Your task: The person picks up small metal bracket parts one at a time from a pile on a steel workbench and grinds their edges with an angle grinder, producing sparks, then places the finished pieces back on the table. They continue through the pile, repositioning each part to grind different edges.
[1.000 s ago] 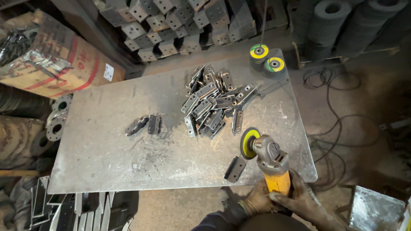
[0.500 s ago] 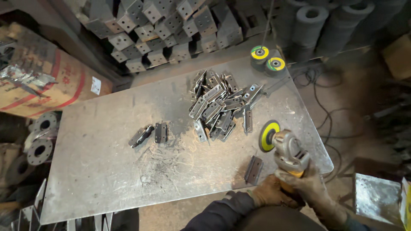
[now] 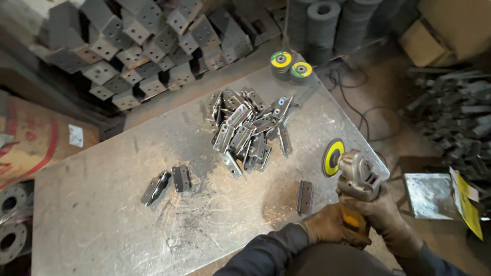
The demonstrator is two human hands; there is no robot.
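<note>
Both my gloved hands grip an angle grinder (image 3: 356, 174) with a yellow-green disc (image 3: 332, 158) at the near right edge of a steel table (image 3: 102, 214). My left hand (image 3: 327, 227) wraps the yellow rear handle. My right hand (image 3: 383, 217) holds the body just behind the grey head. The disc hangs upright just above the tabletop. A single dark hinge plate (image 3: 305, 197) lies flat a little left of the disc. A heap of several metal hinges (image 3: 248, 130) sits in the table's middle.
Two dark hinge plates (image 3: 166, 183) lie left of centre. Two spare discs (image 3: 290, 65) stack at the far corner. Welded steel brackets (image 3: 148, 46) pile behind the table. A black cable (image 3: 358, 110) trails on the floor; a metal box (image 3: 427, 194) stands right.
The view has shifted, so the table sits further left and lower. The grinder and both hands stay together at the near right edge beside the single hinge plate.
</note>
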